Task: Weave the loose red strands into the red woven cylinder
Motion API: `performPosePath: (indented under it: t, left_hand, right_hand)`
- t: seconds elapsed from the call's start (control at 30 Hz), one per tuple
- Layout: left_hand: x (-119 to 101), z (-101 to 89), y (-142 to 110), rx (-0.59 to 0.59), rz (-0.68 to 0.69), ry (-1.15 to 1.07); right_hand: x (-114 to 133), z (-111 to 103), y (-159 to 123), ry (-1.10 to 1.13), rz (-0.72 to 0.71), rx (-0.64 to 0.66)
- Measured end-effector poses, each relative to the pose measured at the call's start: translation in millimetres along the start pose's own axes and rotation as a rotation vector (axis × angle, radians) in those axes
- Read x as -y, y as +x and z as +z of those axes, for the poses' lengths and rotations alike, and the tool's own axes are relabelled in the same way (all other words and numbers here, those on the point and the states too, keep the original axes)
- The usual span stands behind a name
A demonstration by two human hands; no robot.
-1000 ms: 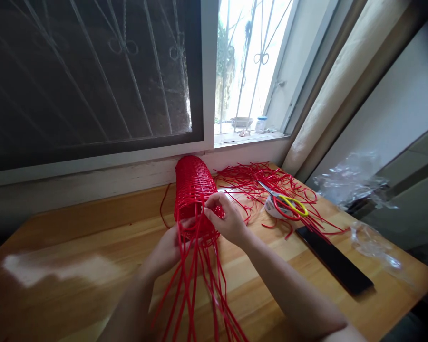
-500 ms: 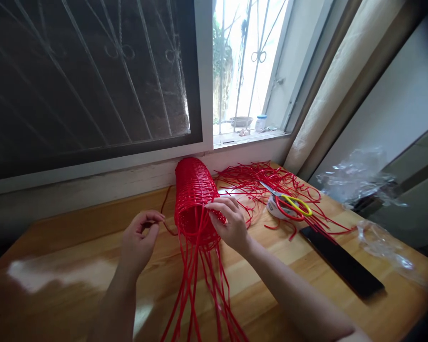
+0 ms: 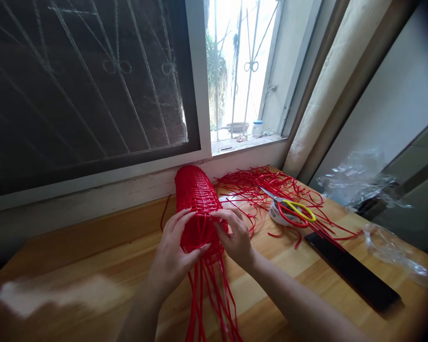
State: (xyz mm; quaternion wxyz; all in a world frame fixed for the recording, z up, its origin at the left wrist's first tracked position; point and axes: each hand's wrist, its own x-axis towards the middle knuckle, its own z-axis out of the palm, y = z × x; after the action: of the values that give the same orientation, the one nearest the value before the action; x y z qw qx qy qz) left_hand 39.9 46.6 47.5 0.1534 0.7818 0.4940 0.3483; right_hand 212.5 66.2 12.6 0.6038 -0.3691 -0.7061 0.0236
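A red woven basket (image 3: pixel 196 190), shaped like a tube, lies on its side with its mouth toward me. Long loose red strands (image 3: pixel 214 294) trail from the mouth over the table toward me. My left hand (image 3: pixel 174 247) grips the left side of the mouth, its fingers on the upper rim and its thumb lower, across the strands. At the upper right of the rim, my right hand (image 3: pixel 235 235) is closed, with fingertips on the weave and the thumb inside the edge. Part of the opening is hidden behind both hands.
Red-and-yellow-handled scissors (image 3: pixel 288 206) rest on a roll of tape (image 3: pixel 278 216). A heap of cut red strands (image 3: pixel 249 183) lies behind them. A black phone-like slab (image 3: pixel 353 270) and crumpled clear plastic (image 3: pixel 388 247) are at the right. The window wall (image 3: pixel 146 183) borders the wooden table (image 3: pixel 74 266).
My left hand has moved right, from beside the basket onto its rim. My right hand stays at the rim. The view has shifted slightly.
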Motion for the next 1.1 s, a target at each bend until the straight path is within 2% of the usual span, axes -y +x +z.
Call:
performPosePath:
  t: [0.17, 0.3, 0.43, 0.5, 0.73, 0.87, 1.1]
  left_hand:
    - [6, -7.9, -3, -0.013, -0.034, -0.016]
    - [9, -6.2, -1, -0.109, -0.083, -0.140]
    - [11, -4.1, 5, -0.217, -0.264, -0.349]
    - [10, -3.4, 6, -0.233, -0.301, -0.381]
    - [-3, 10.8, -1, -0.203, -0.209, -0.065]
    - [-4, 14.3, -1, -0.217, -0.191, -0.018]
    - [4, 8.6, 1, -0.196, -0.160, -0.033]
  right_hand:
    - [-1, -2, 0, -0.045, -0.035, 0.014]
    - [-5, -3, -1, -0.122, -0.038, 0.000]
    - [-8, -3, -2, -0.206, -0.073, -0.020]
    - [-8, -2, -1, -0.199, -0.094, -0.022]
    - [-3, 0, 6, 0.002, -0.103, 0.044]
    - [-2, 0, 5, 0.094, -0.032, 0.028]
    - [-3, 3, -1, 0.218, 0.074, -0.018]
